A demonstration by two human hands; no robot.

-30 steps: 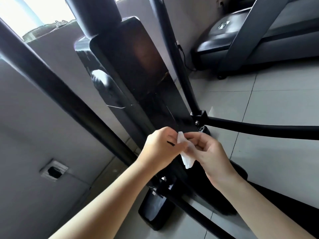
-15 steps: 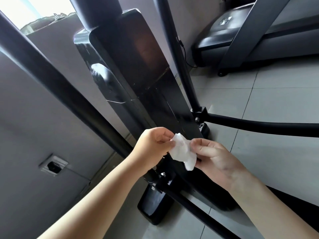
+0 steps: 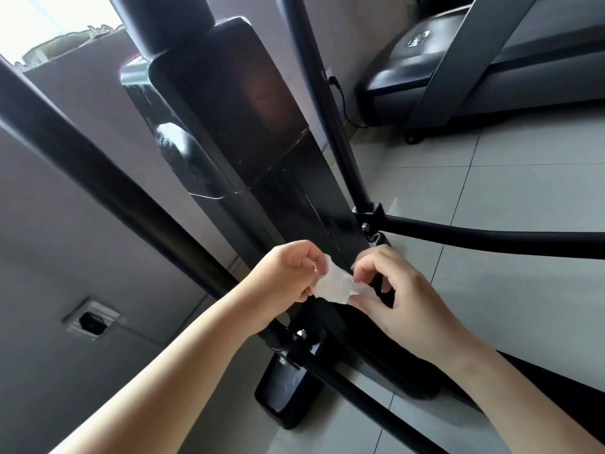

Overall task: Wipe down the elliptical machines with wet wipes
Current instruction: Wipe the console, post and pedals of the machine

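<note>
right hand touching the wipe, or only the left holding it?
Touching. The head view shows the right hand pinching the right edge of the wet wipe between thumb and fingertips. The left hand grips the opposite edge.

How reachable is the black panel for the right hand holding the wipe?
Probably yes: the right hand pinches the wipe close by the panel, with nothing seen between; the left hand pinches the wipe too.
</note>
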